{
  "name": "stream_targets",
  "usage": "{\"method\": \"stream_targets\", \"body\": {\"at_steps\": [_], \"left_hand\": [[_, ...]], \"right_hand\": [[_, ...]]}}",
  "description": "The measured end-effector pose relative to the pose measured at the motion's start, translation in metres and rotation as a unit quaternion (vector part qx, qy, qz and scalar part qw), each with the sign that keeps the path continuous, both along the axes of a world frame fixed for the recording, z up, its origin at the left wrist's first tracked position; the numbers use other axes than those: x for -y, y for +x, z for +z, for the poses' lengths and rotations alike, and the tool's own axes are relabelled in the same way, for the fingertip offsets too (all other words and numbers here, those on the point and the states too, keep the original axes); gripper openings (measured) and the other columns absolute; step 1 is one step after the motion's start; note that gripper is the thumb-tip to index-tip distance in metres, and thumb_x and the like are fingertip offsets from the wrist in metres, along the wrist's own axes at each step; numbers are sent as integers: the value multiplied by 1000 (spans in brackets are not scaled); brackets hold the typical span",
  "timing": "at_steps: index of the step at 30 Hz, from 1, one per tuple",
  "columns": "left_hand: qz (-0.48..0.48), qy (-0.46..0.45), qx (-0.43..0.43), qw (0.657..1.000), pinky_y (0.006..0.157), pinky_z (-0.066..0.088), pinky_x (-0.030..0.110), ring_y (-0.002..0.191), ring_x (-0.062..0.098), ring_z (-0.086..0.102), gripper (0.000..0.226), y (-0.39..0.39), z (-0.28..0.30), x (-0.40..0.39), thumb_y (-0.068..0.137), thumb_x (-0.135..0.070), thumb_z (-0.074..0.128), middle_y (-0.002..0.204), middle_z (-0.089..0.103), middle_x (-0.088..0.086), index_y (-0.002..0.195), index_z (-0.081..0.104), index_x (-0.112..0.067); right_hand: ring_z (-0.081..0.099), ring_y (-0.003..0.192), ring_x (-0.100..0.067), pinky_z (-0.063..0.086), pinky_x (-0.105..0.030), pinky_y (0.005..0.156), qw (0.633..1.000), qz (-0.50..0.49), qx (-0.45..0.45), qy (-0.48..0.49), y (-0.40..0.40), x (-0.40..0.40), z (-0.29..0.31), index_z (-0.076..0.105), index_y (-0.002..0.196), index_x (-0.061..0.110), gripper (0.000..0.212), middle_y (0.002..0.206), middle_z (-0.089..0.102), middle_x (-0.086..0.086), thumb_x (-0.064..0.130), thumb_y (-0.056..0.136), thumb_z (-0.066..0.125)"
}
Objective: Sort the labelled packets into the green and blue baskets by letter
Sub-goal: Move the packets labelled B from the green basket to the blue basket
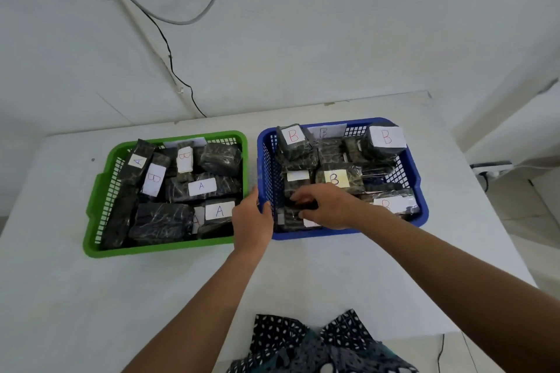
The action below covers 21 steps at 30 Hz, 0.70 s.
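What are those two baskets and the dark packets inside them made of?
The green basket and the blue basket look like moulded plastic: solid colour, a slight sheen, walls pierced in a regular grid. The packets, such as this packet, seem wrapped in clear glossy film over something dark and mottled; highlights glint on them. Their white labels, such as this label, look like matte paper with handwritten letters.

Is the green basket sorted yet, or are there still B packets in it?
Not sorted. The green basket still holds two B packets at its far left, among the A packets.
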State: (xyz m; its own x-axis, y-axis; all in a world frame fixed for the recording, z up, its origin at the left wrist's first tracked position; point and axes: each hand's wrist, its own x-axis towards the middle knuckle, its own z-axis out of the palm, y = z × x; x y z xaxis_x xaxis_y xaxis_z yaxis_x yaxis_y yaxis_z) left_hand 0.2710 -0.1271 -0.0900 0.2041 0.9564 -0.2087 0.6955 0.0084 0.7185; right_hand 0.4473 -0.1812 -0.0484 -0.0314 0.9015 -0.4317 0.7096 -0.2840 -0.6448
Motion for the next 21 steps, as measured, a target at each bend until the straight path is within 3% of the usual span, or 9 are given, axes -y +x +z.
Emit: {"method": "stream_targets", "body": {"at_steps": [3, 6, 12, 16, 18, 21], "left_hand": [[4, 8, -6, 1000, 92, 58, 40, 103, 23, 69, 41, 0, 0, -1, 98, -14, 59, 121, 71, 10, 139, 57, -7], [-3, 5, -4, 1000, 90, 56, 29, 101, 21, 69, 38, 0, 0, -2, 98, -11, 60, 119, 71, 10, 136, 60, -5], [-15, -3, 2, 1000, 80, 46, 12, 97, 13, 66, 40, -1, 4, -2, 97, -11, 61, 120, 71, 9, 137, 59, -7], [-45, -24, 5, 999, 63, 42, -4, 97, 10, 62, 37, -7, 2, -9, 98, -9, 59, 121, 70, 9, 135, 61, -9], [-63, -33, 2, 997, 65, 42, -4, 99, 10, 61, 37, -10, 2, -14, 99, -9, 57, 125, 68, 9, 136, 60, -11], [-79, -57, 14, 995, 81, 43, 4, 120, 14, 60, 46, -17, 3, -16, 101, -15, 56, 140, 60, 5, 146, 50, -15]], "right_hand": [[60, 114, -18, 50, -37, 99, 997, 11, 62, 39, 7, 7, -9, 64, 127, 23, 35, 126, 66, 2, 32, 94, 66], [56, 120, -18, 49, -38, 98, 987, 5, 136, 79, 15, 22, -15, 63, 129, 30, 39, 131, 63, 8, 46, 94, 60], [53, 120, -17, 42, -34, 100, 982, -23, 131, 137, -1, 35, -33, 63, 134, 28, 39, 129, 65, 6, 41, 98, 56], [52, 122, -18, 42, -39, 102, 980, -25, 136, 141, -8, 33, -39, 61, 136, 29, 40, 132, 64, 6, 43, 99, 53], [53, 122, -17, 43, -40, 101, 978, -37, 140, 150, -8, 34, -38, 62, 134, 29, 40, 130, 65, 7, 44, 98, 54], [59, 116, -19, 49, -42, 96, 969, -65, 142, 192, -11, 30, -34, 66, 128, 24, 38, 122, 68, 3, 42, 96, 59]]}}
